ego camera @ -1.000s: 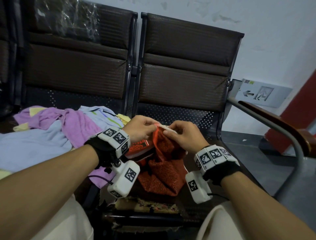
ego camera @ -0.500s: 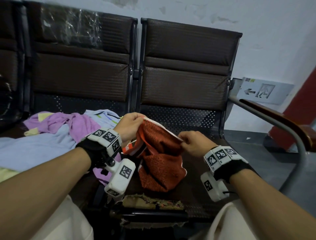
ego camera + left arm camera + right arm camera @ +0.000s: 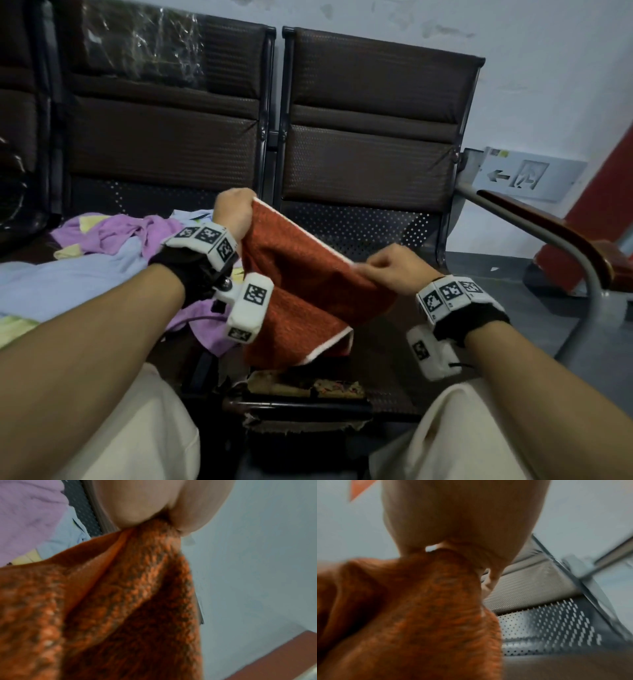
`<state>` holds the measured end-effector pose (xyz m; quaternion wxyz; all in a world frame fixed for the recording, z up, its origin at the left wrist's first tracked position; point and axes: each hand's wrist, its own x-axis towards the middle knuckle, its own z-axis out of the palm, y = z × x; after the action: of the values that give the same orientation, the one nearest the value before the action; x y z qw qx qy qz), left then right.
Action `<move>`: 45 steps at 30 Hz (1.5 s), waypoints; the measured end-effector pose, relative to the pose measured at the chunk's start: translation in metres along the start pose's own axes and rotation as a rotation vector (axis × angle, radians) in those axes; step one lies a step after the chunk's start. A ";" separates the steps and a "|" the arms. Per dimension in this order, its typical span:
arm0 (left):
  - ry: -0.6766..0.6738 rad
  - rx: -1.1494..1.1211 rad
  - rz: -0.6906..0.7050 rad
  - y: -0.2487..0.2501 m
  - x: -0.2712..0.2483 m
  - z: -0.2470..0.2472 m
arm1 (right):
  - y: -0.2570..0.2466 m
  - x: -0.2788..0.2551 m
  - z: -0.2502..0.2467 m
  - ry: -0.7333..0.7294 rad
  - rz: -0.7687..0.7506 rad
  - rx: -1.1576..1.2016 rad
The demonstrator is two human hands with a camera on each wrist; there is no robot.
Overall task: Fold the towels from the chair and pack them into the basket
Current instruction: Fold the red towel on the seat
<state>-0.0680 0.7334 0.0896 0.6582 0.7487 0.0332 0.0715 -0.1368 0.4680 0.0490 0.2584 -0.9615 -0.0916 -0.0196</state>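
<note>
An orange-red towel point(image 3: 301, 274) with a white hem hangs stretched between my two hands above the right chair seat. My left hand point(image 3: 234, 214) grips its upper left corner, held higher. My right hand point(image 3: 383, 269) pinches the other end of the top edge, lower and to the right. The left wrist view shows the towel point(image 3: 120, 601) bunched under my left hand point(image 3: 163, 507). In the right wrist view the same cloth point(image 3: 419, 608) hangs from my right hand point(image 3: 458, 527). A pile of towels point(image 3: 102, 253), purple, light blue and yellow, lies on the left chair seat. No basket is in view.
Two dark brown chairs point(image 3: 370, 113) stand against a white wall. A metal armrest with a wooden top point(image 3: 534, 240) curves at the right. The torn front edge of the seat point(image 3: 305, 387) lies below the towel. My knees in cream trousers fill the bottom.
My hands were together on the bunched towel; they have drawn apart, the left one rising, the right one moving right, and the towel's top edge is now pulled straight between them.
</note>
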 end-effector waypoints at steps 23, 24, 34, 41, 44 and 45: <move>0.034 0.033 0.033 -0.028 0.016 -0.007 | 0.019 -0.026 0.000 -0.305 0.237 -0.300; 0.061 0.054 0.046 -0.032 0.016 -0.008 | 0.020 -0.028 0.000 -0.318 0.232 -0.295; 0.192 0.053 0.061 -0.048 0.019 -0.013 | 0.024 -0.031 0.010 -0.419 0.235 0.118; 0.201 0.075 0.071 -0.051 0.021 -0.012 | 0.026 -0.024 0.005 -0.353 0.145 -0.021; 0.192 0.092 0.074 -0.052 0.023 -0.012 | 0.023 -0.025 0.007 -0.443 0.086 -0.106; 0.189 0.094 0.077 -0.053 0.024 -0.012 | 0.020 -0.025 0.008 -0.453 0.066 -0.137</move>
<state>-0.0441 0.7551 0.0404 0.6131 0.7693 0.0697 0.1655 -0.1578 0.4503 0.0303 0.1658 -0.9591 -0.1141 0.1991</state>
